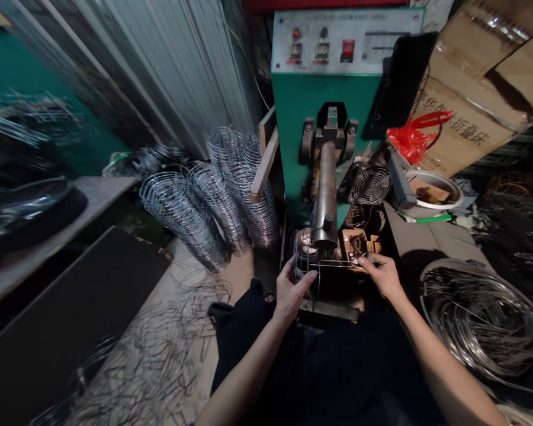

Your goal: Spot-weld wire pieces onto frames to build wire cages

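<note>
My left hand (292, 289) is closed around a round wire frame (318, 278) just below the end of a machine's metal arm (326, 195). From there a thin straight wire (335, 263) runs across to my right hand (382, 273), whose thumb and fingers pinch its far end. The metal arm juts toward me from a green machine (295, 112) and ends close above the wire. Part of the wire frame is hidden behind the left fingers.
Tall stacks of wire rings (182, 219) stand on the left, beside a wooden bar (264, 165). Loose wires (160, 337) litter the floor. To the right are a round tub (426, 284) of wires, a metal bowl (457, 195), a red plastic bag (411, 142) and cardboard boxes (457, 89).
</note>
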